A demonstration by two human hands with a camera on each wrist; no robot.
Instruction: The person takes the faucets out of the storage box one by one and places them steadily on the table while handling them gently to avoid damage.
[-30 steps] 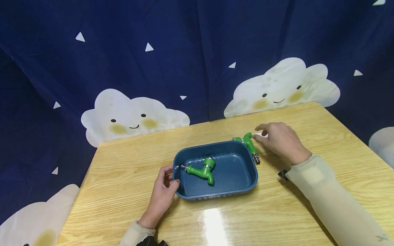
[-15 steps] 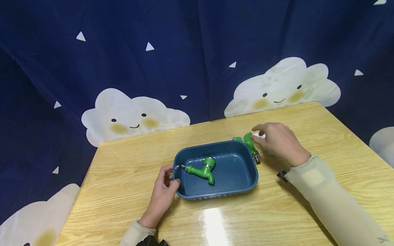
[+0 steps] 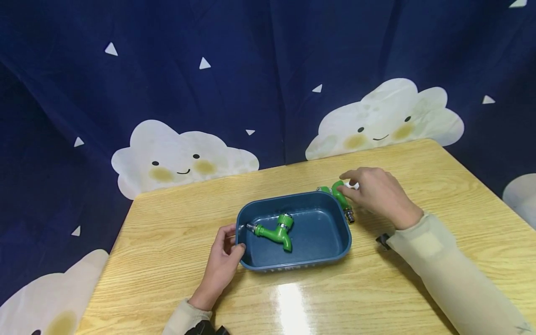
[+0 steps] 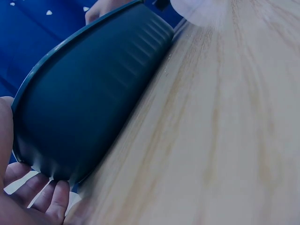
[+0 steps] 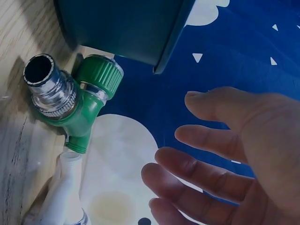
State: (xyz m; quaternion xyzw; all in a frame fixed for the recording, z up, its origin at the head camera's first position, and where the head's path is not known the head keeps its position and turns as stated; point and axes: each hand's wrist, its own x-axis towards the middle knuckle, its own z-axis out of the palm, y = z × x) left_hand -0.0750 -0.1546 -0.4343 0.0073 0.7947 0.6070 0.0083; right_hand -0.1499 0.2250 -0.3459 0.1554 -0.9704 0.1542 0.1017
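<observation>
My left hand [image 3: 222, 265] grips the left end of a dark blue plastic bin [image 3: 318, 237], thumb over the rim and fingers against the outer wall. In the left wrist view its fingertips [image 4: 58, 194] touch the bin's side. Inside the bin lies a green tap [image 3: 274, 234] with a metal threaded end. Just beyond the bin's right rear corner, a second green tap [image 3: 341, 199] lies on the table. Over it hovers my right hand [image 3: 378, 193], fingers loosely bent and apart from the tap in the right wrist view. A white tap-like piece [image 5: 68, 192] lies beside that tap, partly out of frame.
The wooden table [image 3: 176, 232] carries the bin near its middle. Behind it hangs a dark blue curtain [image 3: 276, 83] printed with clouds and triangles. The table's back edge lies a short way behind the second tap.
My right hand has shifted slightly left, closer over the second green tap, covering more of it and of the white piece. The left hand and the bin stay put.
</observation>
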